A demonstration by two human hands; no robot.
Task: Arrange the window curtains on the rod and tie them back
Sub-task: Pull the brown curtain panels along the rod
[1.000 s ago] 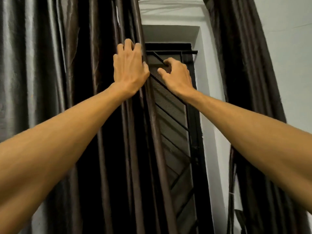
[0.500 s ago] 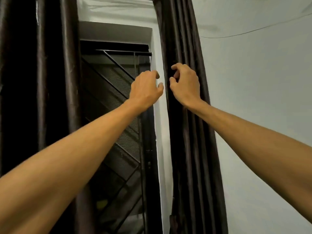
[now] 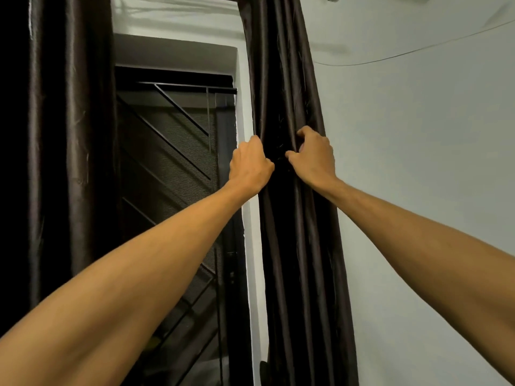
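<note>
L forearm (image 3: pixel 125 288): bare; came in from 7 o'clock and reached up toward frame centre.
R forearm (image 3: pixel 432 246): bare; came in from 4 o'clock and reached up toward centre.
L hand (image 3: pixel 250 162): just above centre, back to camera. Fingers were curled round the window-side edge of the R-side curtain (image 3: pixel 292 246) and gripped it. Fingertips were hidden behind the cloth.
R hand (image 3: pixel 315 157): at 3 o'clock of L hand, close beside it, with a strip of cloth between. Fingers were curled into the folds and the thumb pointed to 9 o'clock. It held a pleat of the same curtain; how deep the grip went could not be told.
R-side curtain: dark cloth w/ satin sheen, bunched in narrow vertical pleats. Ran from 12 o'clock at the top edge to approx. 5 o'clock at the bottom edge. Hung against the wall, just at 3 o'clock of the window recess.
L-side curtain (image 3: pixel 69 135): same dark cloth, at 9–10 o'clock, hung in broad folds. Well apart from the R-side curtain, w/ the window between.
Window grille (image 3: pixel 172 151): at 9 o'clock of L hand, between the two curtains. Dark metal bars, several diagonal, w/ dark mesh behind.
Wall (image 3: pixel 418 135): pale, plain, from 1 to 4 o'clock.
Wire (image 3: pixel 418 50): thin, sagged across the wall at 1–2 o'clock. Its L end met the R-side curtain's edge.
</note>
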